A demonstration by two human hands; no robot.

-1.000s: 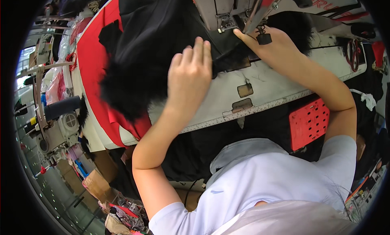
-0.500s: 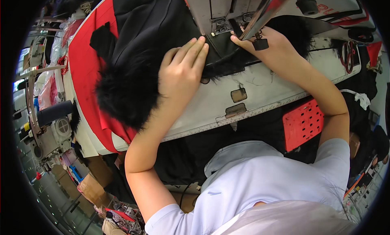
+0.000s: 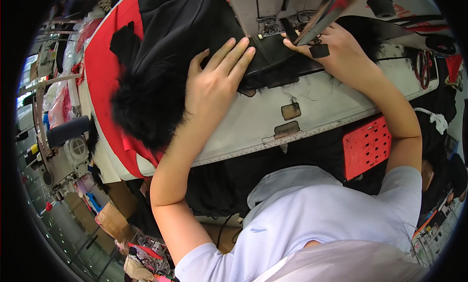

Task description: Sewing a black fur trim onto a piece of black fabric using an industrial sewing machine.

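Observation:
My left hand lies with its fingers stretched and slightly apart on black smooth fabric, just left of the presser area of a sewing machine. Black fur trim bunches beside my left wrist. To the right of the needle area, my right hand rests on the same black piece, one digit stretched toward the presser. The machine's head and a metal bar hide part of its fingers. A stitched seam runs through the fabric between both hands.
Red cloth covers the left of the pale sewing table, which has a ruler strip along its front edge. Red-handled scissors lie at the right. A red perforated panel is below the edge. A motor stands at left.
My left hand's fingers have spread slightly, and the hand has shifted a little leftward against the fabric. My right hand stays beside the machine head. The whole view has shifted slightly.

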